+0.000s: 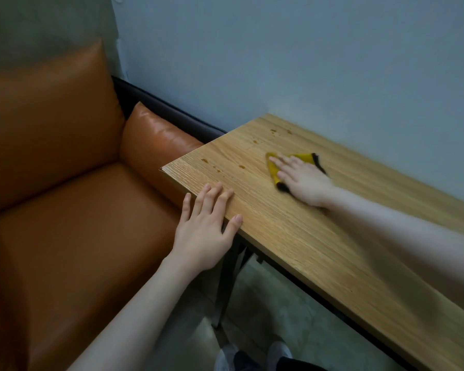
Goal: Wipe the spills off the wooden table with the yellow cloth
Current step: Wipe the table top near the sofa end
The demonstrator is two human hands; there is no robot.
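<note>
Wiping in hand: yellow cloth [296, 163] is pressed flat on the wooden table [332, 250] under the straight fingers of the right hand [303, 182]. Spills [273, 132] are left beyond and left of those fingertips. Left hand [208, 223], holding nothing, is rested open-fingered on the near edge; even pressure and overlapping strokes toward the drops are advised.

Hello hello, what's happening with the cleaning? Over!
Right hand flat on yellow cloth, pressing it to the wooden table. Left hand resting open on table edge. Spill drops remain near sofa end. Nothing in the way.
</note>
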